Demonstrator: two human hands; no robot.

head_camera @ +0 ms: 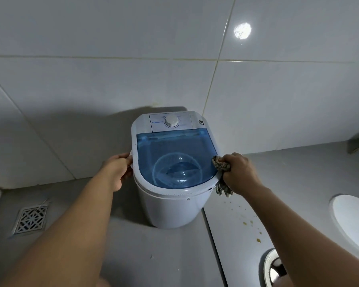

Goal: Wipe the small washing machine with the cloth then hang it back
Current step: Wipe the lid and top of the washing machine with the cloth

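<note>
Washer (172, 179) standing on grey floor (133, 255) against tiled wall (112, 79), blue lid (175, 156) closed. Left hand (117, 169) clamped on left rim, likely bracing against wiping force. Right hand (239, 172) fisted around bunched cloth (221, 163), pressed to right rim; hanging back not yet done.

R hand (237, 172) presses cloth (221, 163) on washer (172, 204) rim; L hand (118, 169) prob. grips side.

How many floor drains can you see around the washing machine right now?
2. A square metal grate drain is set in the floor left of the small washing machine, below the left arm. A round drain sits at the bottom right edge, partly cut off. Others may lie out of view.
</note>
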